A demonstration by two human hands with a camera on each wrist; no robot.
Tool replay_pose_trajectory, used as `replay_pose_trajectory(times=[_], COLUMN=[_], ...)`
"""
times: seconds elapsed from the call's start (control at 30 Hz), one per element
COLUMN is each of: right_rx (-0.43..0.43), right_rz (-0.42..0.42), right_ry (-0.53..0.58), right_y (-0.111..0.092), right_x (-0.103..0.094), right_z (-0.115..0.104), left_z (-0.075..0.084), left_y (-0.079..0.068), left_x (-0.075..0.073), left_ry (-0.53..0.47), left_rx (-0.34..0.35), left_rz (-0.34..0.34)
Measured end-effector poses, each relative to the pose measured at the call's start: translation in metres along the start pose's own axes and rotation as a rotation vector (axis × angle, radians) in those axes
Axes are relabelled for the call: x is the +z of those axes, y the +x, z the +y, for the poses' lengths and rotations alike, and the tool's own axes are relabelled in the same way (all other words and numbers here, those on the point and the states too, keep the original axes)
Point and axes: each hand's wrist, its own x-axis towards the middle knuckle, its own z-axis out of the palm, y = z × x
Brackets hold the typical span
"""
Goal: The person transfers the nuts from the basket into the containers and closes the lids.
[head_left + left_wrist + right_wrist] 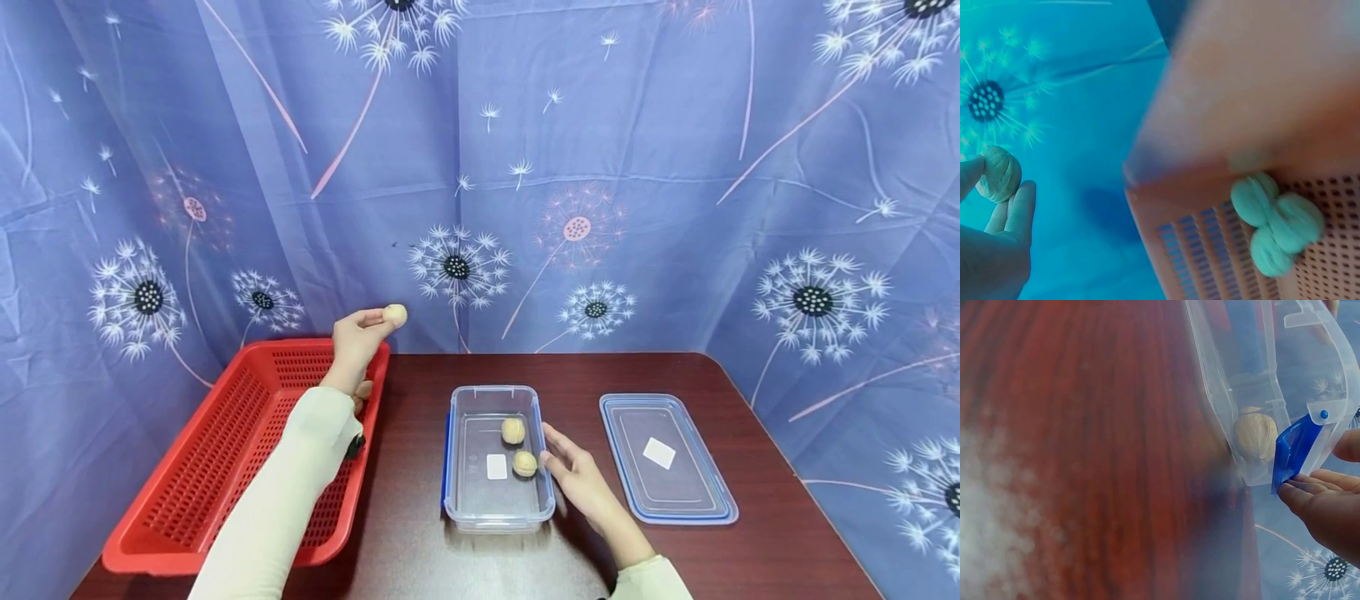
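My left hand (358, 337) pinches a walnut (395, 314) between thumb and fingertips, raised above the far right corner of the red basket (180, 442). In the left wrist view the held walnut (1000, 175) shows at the left, and a cluster of walnuts (1297, 222) lies in the basket. Two walnuts sit in the clear plastic container (480, 500): one walnut (513, 431) farther back, another walnut (525, 463) nearer. Extended fingers of my right hand (585, 483) touch the container's right side, at its blue latch (1297, 447) in the right wrist view.
A clear lid (675, 492) with a white square label lies to the right on the dark brown table (780, 533). Another white label (497, 467) shows in the container. A blue dandelion-print curtain (660, 275) hangs behind and beside the table.
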Motion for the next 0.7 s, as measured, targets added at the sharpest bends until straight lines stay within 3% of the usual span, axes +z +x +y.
replay_pose_trajectory(times=[0.43,0.7], right_rx=[0.007,0.0], right_rz=[0.01,0.004], right_ry=[-0.003,-0.002], right_y=[0.0,0.0], right_x=[0.0,0.0], right_z=[0.002,0.001], left_z=[0.015,0.019], left_y=[-0.012,-0.028], left_x=[0.042,0.063], left_ry=[-0.094,-0.109], left_rx=[0.038,0.016], left_rz=[-0.048,-0.098])
